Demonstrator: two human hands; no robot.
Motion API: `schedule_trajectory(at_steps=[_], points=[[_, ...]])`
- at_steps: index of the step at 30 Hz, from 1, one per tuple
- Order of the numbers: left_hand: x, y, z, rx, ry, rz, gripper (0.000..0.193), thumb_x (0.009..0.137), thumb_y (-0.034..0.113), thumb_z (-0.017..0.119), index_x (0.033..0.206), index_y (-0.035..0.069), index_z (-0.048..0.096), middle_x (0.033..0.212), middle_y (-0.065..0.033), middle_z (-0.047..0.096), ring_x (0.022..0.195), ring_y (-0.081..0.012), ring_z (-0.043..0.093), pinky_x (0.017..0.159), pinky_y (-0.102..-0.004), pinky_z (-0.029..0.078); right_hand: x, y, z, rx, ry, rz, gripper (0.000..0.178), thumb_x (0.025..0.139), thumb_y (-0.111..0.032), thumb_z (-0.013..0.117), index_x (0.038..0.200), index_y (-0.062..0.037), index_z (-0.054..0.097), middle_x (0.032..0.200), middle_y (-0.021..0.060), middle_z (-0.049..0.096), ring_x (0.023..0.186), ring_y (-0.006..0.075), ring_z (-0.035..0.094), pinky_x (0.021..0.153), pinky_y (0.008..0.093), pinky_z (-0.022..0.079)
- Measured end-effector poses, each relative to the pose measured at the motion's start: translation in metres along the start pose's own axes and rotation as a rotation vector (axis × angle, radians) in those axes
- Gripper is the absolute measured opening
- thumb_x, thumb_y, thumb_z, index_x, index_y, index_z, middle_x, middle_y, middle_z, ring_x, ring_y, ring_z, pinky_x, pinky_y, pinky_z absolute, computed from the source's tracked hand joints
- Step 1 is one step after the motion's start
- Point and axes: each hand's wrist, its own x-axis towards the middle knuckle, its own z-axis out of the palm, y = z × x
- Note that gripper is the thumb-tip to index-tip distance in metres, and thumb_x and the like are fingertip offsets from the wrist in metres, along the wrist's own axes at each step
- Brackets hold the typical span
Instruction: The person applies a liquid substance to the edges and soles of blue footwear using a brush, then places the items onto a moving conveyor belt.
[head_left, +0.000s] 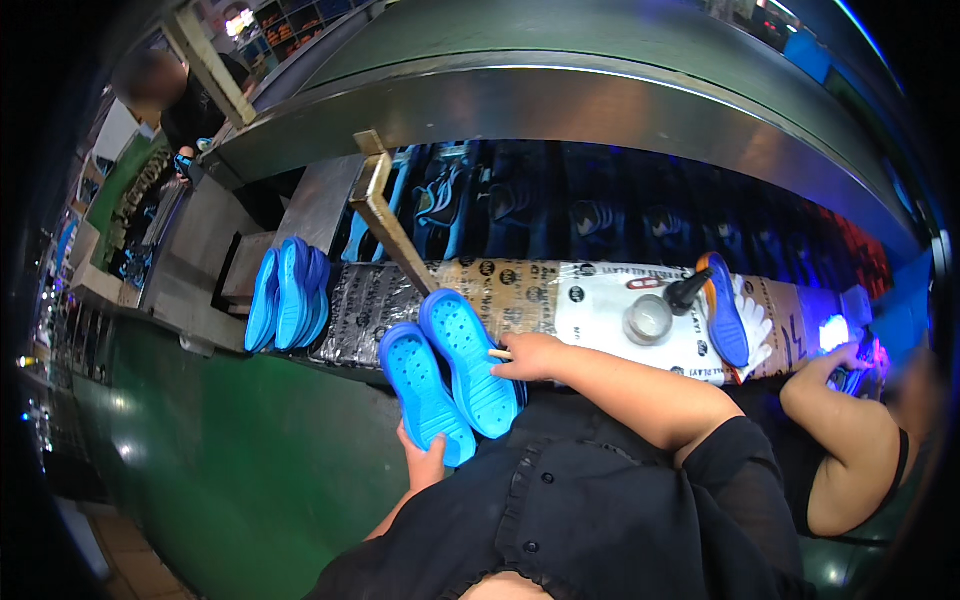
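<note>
Held just off the near edge of the bench (510, 290), left of its middle: two bright blue shoe soles, left sole (427, 392) and right sole (472, 362), side by side. Long axes nearly parallel, running from the bench down toward the wearer's body, with far ends leaning to the left and near ends to the right. Inner faces turned up, showing holes and ribs. Which end is the toe, cannot tell.

Clasped around the near end of the left sole: fingers of the left hand (425, 464), thumb on top, the rest underneath. Pinched in the fingers of the right hand (532, 357), at the bench's near edge: thin pale stick (499, 354), tip over the right sole's edge. What bears the right sole from below, cannot tell.

Standing in the way, slanting up from the bench beyond the right sole: metal bar (385, 215). At the bench's left end, more blue soles (290, 297) packed upright. On the bench's right half, glass jar (649, 321), black bottle (688, 291), dark blue sole with orange edge (727, 315), partly over a white glove (752, 325). Behind the bench, dark rack (600, 205) with shoes; past its right end, co-worker's hand (840, 362) beside a violet light.
</note>
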Motion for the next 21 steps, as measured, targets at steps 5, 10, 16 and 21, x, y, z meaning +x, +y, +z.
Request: schedule_trajectory(at_steps=[5,10,16,21], points=[[0.035,0.015,0.036,0.088,-0.245,0.026,0.067,0.072,0.008,0.061,0.131,0.003,0.029,0.119,-0.0155,0.046,0.106,-0.0228,0.049,0.092,-0.035,0.04,-0.025,0.051,-0.009,0.124,0.089,0.099,0.061,0.073,-0.052,0.059,0.106,0.0003,0.059,0.098,0.0195,0.063,0.09,0.0331,0.061,0.08,0.0399,0.047],[0.107,0.055,0.078,0.01,-0.453,-0.072,0.063,0.071,0.006,0.059,0.129,0.002,0.033,0.111,-0.0145,0.052,0.097,-0.0229,0.055,0.085,-0.0344,0.046,-0.028,0.083,-0.01,0.175,0.249,0.175,0.065,0.076,-0.055,0.057,0.113,-0.0014,0.056,0.099,0.0206,0.063,0.092,0.0341,0.061,0.082,0.0388,0.046],[0.135,0.067,0.079,0.221,-0.384,0.099,0.063,0.078,0.007,0.059,0.134,0.0,0.029,0.123,-0.019,0.047,0.109,-0.0238,0.05,0.093,-0.0344,0.04,-0.094,0.085,-0.046,0.19,0.705,0.032,0.039,0.076,-0.039,0.063,0.103,-0.0117,0.064,0.094,0.0138,0.065,0.088,0.0296,0.062,0.077,0.0387,0.049],[0.101,0.083,0.057,0.337,-0.149,0.313,0.05,0.086,0.004,0.052,0.133,0.0,0.034,0.124,-0.0186,0.047,0.111,-0.0224,0.049,0.095,-0.0318,0.038,-0.207,0.194,-0.042,0.379,1.14,0.252,0.026,0.078,-0.025,0.064,0.097,-0.0056,0.064,0.092,0.0132,0.064,0.089,0.0276,0.061,0.079,0.036,0.047]])
